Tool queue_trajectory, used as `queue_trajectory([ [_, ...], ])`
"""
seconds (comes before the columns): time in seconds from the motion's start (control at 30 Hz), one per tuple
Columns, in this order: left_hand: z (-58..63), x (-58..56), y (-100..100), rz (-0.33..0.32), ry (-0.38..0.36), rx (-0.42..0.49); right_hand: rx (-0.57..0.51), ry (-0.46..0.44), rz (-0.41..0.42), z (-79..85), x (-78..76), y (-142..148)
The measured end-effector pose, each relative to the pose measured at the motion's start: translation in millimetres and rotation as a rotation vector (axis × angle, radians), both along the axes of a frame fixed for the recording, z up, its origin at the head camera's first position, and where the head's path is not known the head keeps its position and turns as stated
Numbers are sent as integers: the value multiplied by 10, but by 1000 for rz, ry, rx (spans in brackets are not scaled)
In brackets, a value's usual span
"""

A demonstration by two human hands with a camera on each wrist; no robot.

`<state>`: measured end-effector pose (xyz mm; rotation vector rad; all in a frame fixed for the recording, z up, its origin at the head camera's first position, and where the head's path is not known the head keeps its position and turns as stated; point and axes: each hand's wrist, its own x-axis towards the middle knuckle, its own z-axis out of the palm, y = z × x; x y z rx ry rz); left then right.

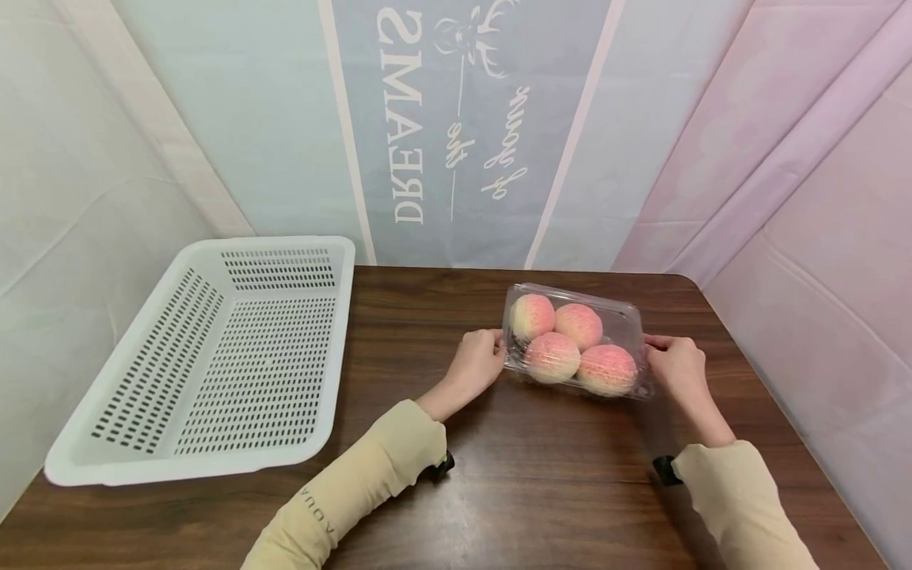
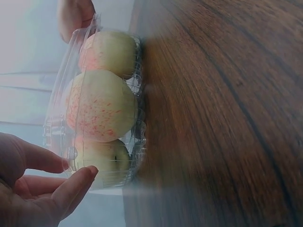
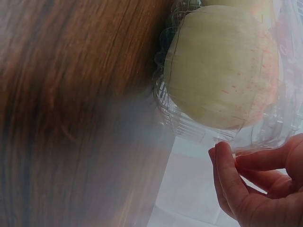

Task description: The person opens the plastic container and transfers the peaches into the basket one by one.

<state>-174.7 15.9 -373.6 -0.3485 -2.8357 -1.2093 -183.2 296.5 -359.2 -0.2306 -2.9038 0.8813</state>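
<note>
Right of centre in the head view, we see a clear plastic box (image 1: 623,317) with four pink-and-yellow peaches (image 1: 552,358) inside, seen through its lid. At its left end, the left hand (image 1: 476,360) pinches the edge, thumb and fingers nearly closed on the thin plastic. At the opposite end, the right hand (image 1: 680,368) pinches the box too, fingertips meeting the thumb. We cannot tell whether the box rests on the brown wooden table (image 1: 499,491) or sits slightly above it. Across the left of the frame, we find a white perforated basket (image 1: 214,467), well apart from both hands.
</note>
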Motion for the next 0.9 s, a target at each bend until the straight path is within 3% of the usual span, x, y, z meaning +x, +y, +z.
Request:
queue_trajectory([
  [0.47, 1, 52, -98, 2, 110, -86, 6, 12, 11, 3, -34, -105],
  [0.9, 8, 98, -191, 8, 92, -91, 7, 24, 27, 2, -72, -199],
])
